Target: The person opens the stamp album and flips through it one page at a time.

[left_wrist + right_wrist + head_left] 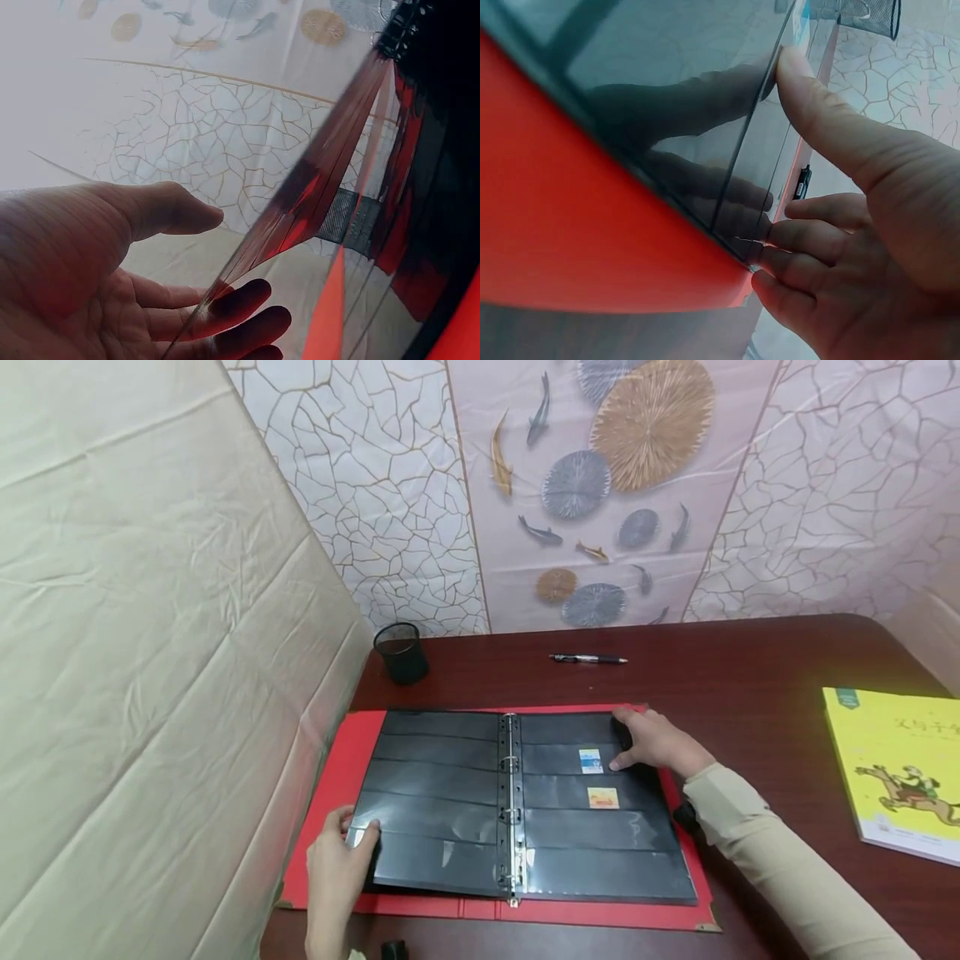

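A red stamp album [341,760] lies spread on the table, its black pocket pages held by metal rings [512,814]. Two small stamps sit in the right page [600,868]: a blue and white one [591,762] and an orange one [603,798]. My left hand [333,868] is at the outer edge of the left page [435,777]. In the left wrist view its fingers reach behind a raised sheet [300,202], the thumb apart from it. My right hand [660,743] rests at the right page's upper outer corner, thumb on the page, fingers extended along the edge.
A black mesh pen cup [405,660] stands behind the album at left, and a pen [588,658] lies at the back. To the right is a yellow book [896,768]. A cloth-covered wall [187,652] closes off the left side.
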The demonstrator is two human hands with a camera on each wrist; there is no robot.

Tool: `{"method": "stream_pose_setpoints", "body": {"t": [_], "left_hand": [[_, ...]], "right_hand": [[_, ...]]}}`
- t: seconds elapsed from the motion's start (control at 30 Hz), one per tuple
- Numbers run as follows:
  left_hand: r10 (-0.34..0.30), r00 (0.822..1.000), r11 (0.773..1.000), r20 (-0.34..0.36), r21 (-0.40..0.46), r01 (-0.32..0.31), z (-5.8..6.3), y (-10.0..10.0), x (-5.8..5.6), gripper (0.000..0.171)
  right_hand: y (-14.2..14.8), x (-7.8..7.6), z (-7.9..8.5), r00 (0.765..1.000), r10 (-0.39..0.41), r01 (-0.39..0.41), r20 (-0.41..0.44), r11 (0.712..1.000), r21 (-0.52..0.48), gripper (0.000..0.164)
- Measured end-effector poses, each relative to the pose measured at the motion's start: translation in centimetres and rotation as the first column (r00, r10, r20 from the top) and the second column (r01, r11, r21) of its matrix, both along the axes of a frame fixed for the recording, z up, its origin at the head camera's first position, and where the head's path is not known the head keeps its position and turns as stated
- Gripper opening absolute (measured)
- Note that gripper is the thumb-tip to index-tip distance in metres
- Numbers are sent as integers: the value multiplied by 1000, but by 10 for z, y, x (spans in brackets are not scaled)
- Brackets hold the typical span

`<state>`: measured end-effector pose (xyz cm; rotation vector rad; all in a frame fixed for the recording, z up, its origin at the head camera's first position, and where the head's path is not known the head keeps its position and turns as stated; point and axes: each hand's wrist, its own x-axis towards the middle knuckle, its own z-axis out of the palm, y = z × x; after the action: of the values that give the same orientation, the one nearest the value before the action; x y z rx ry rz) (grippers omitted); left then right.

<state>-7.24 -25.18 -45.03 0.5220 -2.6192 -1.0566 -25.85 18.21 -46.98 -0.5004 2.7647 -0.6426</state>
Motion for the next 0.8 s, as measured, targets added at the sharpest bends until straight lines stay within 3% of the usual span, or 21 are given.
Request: {"method": "stream_pose_setpoints", "body": {"t": [0.33, 0.8], "left_hand": [[-2, 996, 1000, 94, -6, 3, -10, -4, -2, 51], [-82, 978, 994, 193, -61, 95, -32, -11, -7, 56]], "right_hand": [[-6, 3, 5, 1000, 8, -8, -3, 999, 43, 81], [-6, 1, 4, 999, 6, -4, -44, 998, 63, 80]]}}
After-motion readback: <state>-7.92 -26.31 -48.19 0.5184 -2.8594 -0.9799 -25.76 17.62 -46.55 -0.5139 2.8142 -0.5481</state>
